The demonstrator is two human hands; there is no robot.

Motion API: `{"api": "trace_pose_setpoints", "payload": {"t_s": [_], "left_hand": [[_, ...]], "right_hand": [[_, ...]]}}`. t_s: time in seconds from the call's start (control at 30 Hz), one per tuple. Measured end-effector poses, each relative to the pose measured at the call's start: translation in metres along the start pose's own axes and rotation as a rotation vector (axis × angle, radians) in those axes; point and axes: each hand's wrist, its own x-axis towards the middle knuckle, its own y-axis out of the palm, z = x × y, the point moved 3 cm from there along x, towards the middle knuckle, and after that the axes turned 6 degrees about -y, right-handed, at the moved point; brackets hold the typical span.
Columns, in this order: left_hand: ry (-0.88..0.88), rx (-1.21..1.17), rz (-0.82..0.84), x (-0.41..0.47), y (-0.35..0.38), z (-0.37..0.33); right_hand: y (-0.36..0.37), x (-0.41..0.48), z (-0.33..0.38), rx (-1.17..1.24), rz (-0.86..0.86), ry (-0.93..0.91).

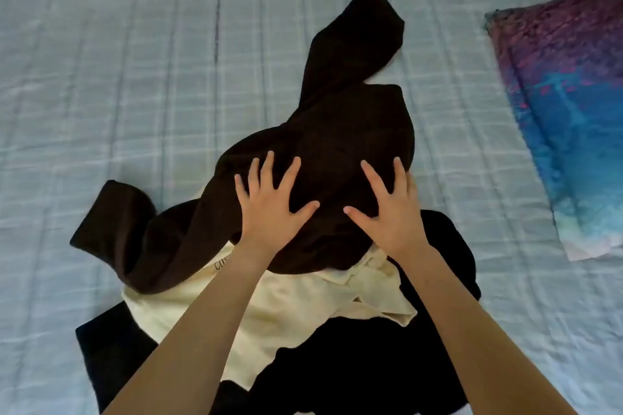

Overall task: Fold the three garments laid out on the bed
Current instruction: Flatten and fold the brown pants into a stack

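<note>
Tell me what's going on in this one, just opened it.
A person is at the start of folding a pile of clothes on a bed with a pale checked cover. The left hand and right hand lie flat with fingers spread on a dark brown garment, which is rumpled with its sleeves sprawled out. It lies over a cream garment, which lies over a black garment. None looks folded yet. A colourful pillow lies to the right.
</note>
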Motion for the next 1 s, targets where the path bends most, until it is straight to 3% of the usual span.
{"api": "trace_pose_setpoints", "payload": {"t_s": [0.13, 0.23, 0.4, 0.53, 0.83, 1.0], "left_hand": [[-0.075, 0.212, 0.107, 0.012, 0.035, 0.010], [-0.013, 0.248, 0.060, 0.013, 0.039, 0.007], [0.054, -0.074, -0.033, 0.013, 0.009, 0.009], [-0.005, -0.280, -0.060, -0.007, -0.029, 0.006], [-0.146, -0.600, -0.208, -0.109, -0.149, -0.007], [-0.121, -0.695, -0.315, -0.178, -0.232, -0.020]], "right_hand": [[0.043, 0.021, -0.024, 0.133, 0.170, 0.117], [0.059, 0.023, -0.026, 0.136, 0.128, 0.060], [0.032, 0.012, -0.018, 0.348, -0.080, 0.053], [-0.007, -0.015, 0.000, 0.449, -0.187, 0.016], [-0.101, -0.114, 0.068, 0.577, -0.263, -0.077], [-0.156, -0.179, 0.123, 0.692, -0.310, -0.081]]}}
